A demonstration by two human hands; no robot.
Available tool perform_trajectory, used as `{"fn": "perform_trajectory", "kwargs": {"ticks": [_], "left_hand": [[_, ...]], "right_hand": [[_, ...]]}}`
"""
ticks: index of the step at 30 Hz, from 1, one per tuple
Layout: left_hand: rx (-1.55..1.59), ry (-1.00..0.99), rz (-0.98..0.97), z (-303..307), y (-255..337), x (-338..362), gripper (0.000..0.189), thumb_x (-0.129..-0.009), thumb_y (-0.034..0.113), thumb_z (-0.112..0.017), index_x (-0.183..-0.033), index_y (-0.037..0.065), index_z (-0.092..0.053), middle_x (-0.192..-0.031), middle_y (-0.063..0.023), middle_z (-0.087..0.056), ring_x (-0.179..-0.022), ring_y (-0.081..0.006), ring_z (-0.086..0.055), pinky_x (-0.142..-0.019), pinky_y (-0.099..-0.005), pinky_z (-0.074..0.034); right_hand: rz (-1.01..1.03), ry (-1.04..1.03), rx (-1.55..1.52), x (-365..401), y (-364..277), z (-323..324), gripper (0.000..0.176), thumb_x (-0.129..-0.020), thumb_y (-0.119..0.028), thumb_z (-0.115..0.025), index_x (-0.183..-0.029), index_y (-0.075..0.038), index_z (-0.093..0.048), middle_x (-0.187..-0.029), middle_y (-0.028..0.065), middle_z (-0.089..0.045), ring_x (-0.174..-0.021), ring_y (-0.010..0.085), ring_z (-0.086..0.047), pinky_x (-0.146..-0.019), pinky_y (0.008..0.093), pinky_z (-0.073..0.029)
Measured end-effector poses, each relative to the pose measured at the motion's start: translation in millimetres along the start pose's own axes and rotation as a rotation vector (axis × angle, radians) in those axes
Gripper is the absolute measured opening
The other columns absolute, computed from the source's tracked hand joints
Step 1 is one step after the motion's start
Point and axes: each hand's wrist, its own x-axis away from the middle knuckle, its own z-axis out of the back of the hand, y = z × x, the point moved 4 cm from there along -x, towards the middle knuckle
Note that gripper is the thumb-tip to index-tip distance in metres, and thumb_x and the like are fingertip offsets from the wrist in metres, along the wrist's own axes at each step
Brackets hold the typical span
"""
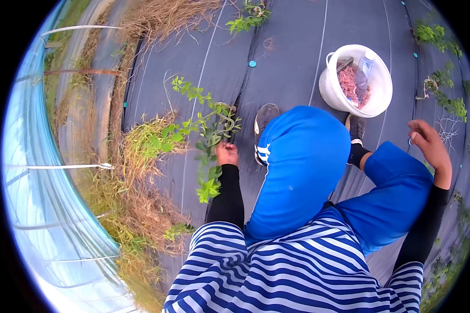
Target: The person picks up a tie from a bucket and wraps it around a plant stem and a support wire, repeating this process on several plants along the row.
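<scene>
My left hand (227, 153) is at the stem of a leafy green plant (214, 133) that grows through the dark ground sheet. Its fingers are curled in against the plant; whatever they hold is too small to make out. On the other side, my right hand (428, 145) is raised beside my right knee, fingers apart and holding nothing. In front of my right foot stands a white bucket (329, 88) with pink pieces (349, 83) and a clear bottle (364, 68) inside.
Black ground sheet (287, 47) covers the floor, with teal pins (253, 63) in it. Dry grass (141, 141) lies along the left, beside a translucent plastic wall (52, 198). More green plants (449, 99) grow at the right, and another (248, 18) at the top.
</scene>
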Motion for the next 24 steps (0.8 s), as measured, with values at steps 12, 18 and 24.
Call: {"fn": "perform_trajectory", "kwargs": {"ticks": [12,18,24], "left_hand": [[0.098,-0.027,0.051,12.6,-2.3,-6.5,0.026,-0.089,0.021,-0.050,-0.067,0.011,-0.041,-0.059,0.0025,-0.039,-0.051,-0.0105,-0.040,-0.048,-0.0244,-0.038],[0.023,0.140,0.054,35.5,-1.6,16.2,0.027,-0.086,0.022,-0.060,-0.067,0.015,-0.041,-0.058,0.0045,-0.036,-0.049,-0.0090,-0.037,-0.045,-0.0240,-0.035],[-0.176,0.009,-0.094,98.6,35.1,-16.5,0.025,-0.084,0.021,-0.065,-0.069,0.014,-0.045,-0.058,0.0048,-0.038,-0.048,-0.0076,-0.036,-0.045,-0.0218,-0.035]], "right_hand": [[-0.009,-0.007,0.023,-7.4,-7.9,-2.0,0.028,-0.086,-0.007,-0.053,-0.112,0.003,-0.052,-0.087,0.0041,-0.054,-0.081,0.0124,-0.050,-0.077,0.0259,-0.043],[-0.026,-0.047,0.071,-10.0,-10.5,-2.9,0.028,-0.086,-0.008,-0.054,-0.112,0.002,-0.052,-0.088,0.0051,-0.055,-0.083,0.0125,-0.051,-0.079,0.0271,-0.044],[0.011,-0.022,0.151,-11.4,-15.0,-4.4,0.028,-0.085,-0.006,-0.054,-0.112,0.001,-0.053,-0.088,0.0071,-0.057,-0.085,0.0144,-0.054,-0.078,0.0273,-0.044]]}}
